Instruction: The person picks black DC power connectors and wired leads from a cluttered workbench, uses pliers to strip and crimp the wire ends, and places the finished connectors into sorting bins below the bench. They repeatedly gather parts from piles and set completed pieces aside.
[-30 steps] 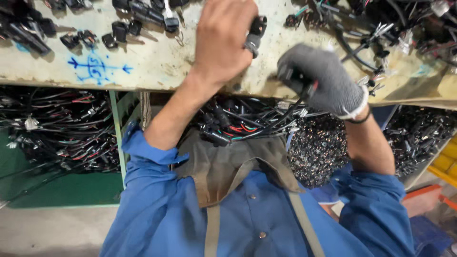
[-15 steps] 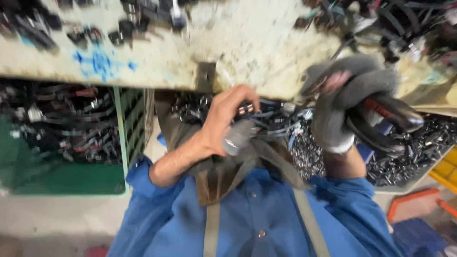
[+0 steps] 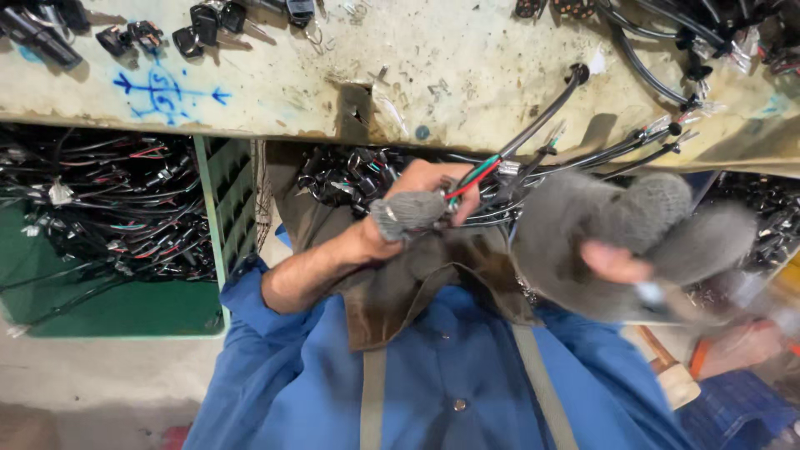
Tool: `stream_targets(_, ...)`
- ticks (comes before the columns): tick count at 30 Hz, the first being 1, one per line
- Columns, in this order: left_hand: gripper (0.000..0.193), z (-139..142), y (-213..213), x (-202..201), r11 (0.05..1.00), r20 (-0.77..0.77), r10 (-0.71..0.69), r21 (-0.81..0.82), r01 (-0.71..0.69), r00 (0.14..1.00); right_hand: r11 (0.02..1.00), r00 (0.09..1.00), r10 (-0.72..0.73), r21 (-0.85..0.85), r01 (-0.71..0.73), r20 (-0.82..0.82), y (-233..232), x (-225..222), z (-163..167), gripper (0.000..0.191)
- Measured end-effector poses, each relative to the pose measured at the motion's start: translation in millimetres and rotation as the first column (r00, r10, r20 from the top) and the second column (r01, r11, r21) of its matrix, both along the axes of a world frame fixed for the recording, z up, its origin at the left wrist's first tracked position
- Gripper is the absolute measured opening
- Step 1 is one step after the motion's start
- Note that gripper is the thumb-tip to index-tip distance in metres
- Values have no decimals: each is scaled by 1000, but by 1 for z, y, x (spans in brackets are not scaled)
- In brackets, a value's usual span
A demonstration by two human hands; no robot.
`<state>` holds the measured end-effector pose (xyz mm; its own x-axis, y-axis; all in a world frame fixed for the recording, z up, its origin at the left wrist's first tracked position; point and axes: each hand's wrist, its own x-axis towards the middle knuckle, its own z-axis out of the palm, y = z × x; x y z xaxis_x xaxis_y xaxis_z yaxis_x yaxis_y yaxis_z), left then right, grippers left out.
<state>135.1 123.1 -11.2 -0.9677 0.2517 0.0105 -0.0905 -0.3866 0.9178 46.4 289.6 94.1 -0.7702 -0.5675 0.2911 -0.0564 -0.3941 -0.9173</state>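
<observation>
My left hand [image 3: 421,204], bare except for a grey knitted sleeve on the thumb, is shut on a bundle of black cables [image 3: 533,137] with red, green and white wire ends. The cables run up and to the right over the edge of the workbench [image 3: 467,83]. My right hand [image 3: 621,246] wears a grey glove with one bare fingertip showing. It is blurred just right of the bundle, fingers curled, and I cannot make out whether it holds anything. Both hands hover over my brown apron and blue shirt.
Black connectors [image 3: 196,33] and more cables [image 3: 667,50] lie on the stained bench top. Under it, a green crate [image 3: 212,208] holds black wire harnesses [image 3: 100,217], and a pile of connectors [image 3: 346,175] sits behind my left hand. A blue crate [image 3: 737,412] stands at lower right.
Both hands came down off the bench top to the space before my chest. My left hand now grips a cable bundle, and the gloved right hand has moved in beside it.
</observation>
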Motion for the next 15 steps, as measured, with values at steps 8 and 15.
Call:
stream_targets(8, 50, 8, 38, 25, 620, 595, -154, 680, -392, 788, 946, 727, 191, -322, 43, 660, -12, 17, -53, 17)
stream_targets(15, 25, 9, -10, -1, 791, -305, -12, -586, -178, 952, 945, 798, -100, -194, 263, 594, -2, -14, -39, 19)
